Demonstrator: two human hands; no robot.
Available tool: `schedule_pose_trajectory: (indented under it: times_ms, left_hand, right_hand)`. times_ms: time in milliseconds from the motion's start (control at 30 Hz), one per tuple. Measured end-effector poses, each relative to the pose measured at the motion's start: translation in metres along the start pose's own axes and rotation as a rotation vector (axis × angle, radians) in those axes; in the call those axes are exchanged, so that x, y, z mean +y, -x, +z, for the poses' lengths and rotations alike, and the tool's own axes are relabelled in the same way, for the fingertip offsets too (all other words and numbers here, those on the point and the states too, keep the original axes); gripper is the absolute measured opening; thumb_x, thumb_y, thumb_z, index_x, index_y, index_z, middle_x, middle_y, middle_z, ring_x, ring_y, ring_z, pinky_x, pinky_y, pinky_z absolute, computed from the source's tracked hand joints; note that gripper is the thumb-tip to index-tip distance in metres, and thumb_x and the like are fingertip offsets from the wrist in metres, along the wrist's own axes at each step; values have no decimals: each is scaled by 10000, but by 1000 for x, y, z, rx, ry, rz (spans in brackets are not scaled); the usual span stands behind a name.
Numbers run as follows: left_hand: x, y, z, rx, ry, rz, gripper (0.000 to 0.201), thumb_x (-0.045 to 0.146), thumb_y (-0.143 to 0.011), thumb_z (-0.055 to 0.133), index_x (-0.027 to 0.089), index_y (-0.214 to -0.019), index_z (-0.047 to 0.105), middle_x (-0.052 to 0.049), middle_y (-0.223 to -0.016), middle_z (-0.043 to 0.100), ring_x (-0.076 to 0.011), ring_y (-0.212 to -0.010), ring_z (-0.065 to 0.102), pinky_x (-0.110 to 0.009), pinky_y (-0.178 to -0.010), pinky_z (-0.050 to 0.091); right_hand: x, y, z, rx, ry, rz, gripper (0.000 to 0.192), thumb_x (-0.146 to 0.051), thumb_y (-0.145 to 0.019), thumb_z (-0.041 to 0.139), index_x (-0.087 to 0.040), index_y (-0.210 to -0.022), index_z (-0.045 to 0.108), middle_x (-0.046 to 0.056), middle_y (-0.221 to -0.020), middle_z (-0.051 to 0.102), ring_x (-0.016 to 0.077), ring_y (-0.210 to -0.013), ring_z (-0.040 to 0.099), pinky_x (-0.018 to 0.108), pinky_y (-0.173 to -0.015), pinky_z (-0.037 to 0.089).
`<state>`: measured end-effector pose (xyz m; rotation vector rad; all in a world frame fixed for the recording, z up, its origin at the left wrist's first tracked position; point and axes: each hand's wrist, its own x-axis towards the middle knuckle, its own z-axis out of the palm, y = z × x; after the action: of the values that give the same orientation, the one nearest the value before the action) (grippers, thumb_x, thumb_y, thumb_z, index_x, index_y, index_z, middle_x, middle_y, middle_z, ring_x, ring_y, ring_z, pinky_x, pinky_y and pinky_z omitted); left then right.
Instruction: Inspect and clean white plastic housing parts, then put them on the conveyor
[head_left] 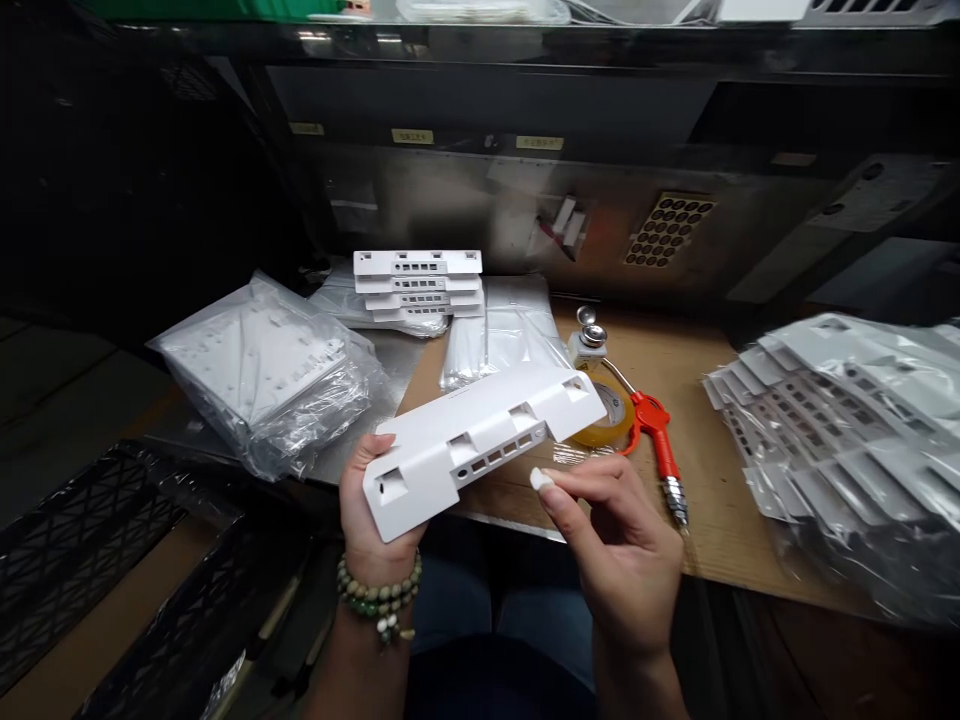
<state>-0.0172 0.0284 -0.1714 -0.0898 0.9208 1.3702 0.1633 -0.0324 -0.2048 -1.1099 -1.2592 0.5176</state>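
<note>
My left hand (370, 497) grips one end of a white plastic housing (480, 425), thumb on top and the other fingers hidden underneath. The housing is tilted, its right end higher, with a row of port cut-outs and several square recesses facing me. In my right hand (619, 530), thumb and forefinger pinch a small white wad (540, 480), perhaps cotton or cloth. The wad is just below the housing's port edge, apart from it. Behind the housing's right end lies a roll of yellowish tape (611, 418), partly covered.
A red air gun (658, 430) lies right of the tape, near a small pump bottle (587, 345). Similar housings form a stack (418, 285) at the back. Bagged white panels (262, 350) sit left; more housings in plastic (832, 420) sit right. A black crate (82, 540) is lower left.
</note>
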Motion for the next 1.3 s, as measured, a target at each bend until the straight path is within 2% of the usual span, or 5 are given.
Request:
schedule_pose_trajectory:
  times_ms: [367, 600, 1000, 1200, 1300]
  left_hand:
    - [-24, -1, -2, -190, 108, 182, 418, 359, -987, 534, 109, -1287, 680, -131, -1125, 794, -335, -1109, 732, -468, -1009, 575]
    - [-27, 1, 0, -311, 154, 98, 531, 511, -993, 516, 105, -1295, 678, -166, -1197, 762, -353, -1155, 705, -476, -1020, 566]
    - [-25, 2, -2, -304, 155, 47, 605, 571, -988, 505, 111, -1360, 633, -170, -1219, 751, -352, -1188, 687, -453, -1048, 548]
    - [-15, -14, -17, -416, 64, 124, 696, 671, -973, 470, 160, -1434, 579, -149, -1348, 697, -360, -1329, 593, -478, -1117, 487]
    - [1, -26, -31, -486, -6, 176, 772, 759, -918, 483, 217, -1463, 555, -127, -1422, 656, -367, -1418, 501, -513, -1157, 432]
  right_hand:
    - [-5, -1, 38, -112, 17, -64, 235, -86, -874, 745, -261, -1027, 783, 16, -880, 627, 149, -787, 599, 275, -673, 517]
    - [-19, 13, 54, -234, -47, -131, 192, -58, -867, 732, -197, -995, 767, 28, -847, 649, 142, -757, 648, 258, -650, 550]
    - [-17, 22, 64, -223, 54, -323, 324, 0, -844, 727, -170, -1119, 737, 64, -855, 682, 174, -737, 640, 323, -637, 542]
    - [-27, 16, 39, -409, -44, -204, 219, -62, -869, 733, -196, -1040, 762, 24, -834, 673, 138, -735, 645, 261, -642, 537]
    - [-13, 2, 12, -141, -30, -24, 136, -140, -892, 740, -224, -997, 760, 22, -927, 658, 140, -864, 648, 249, -755, 537]
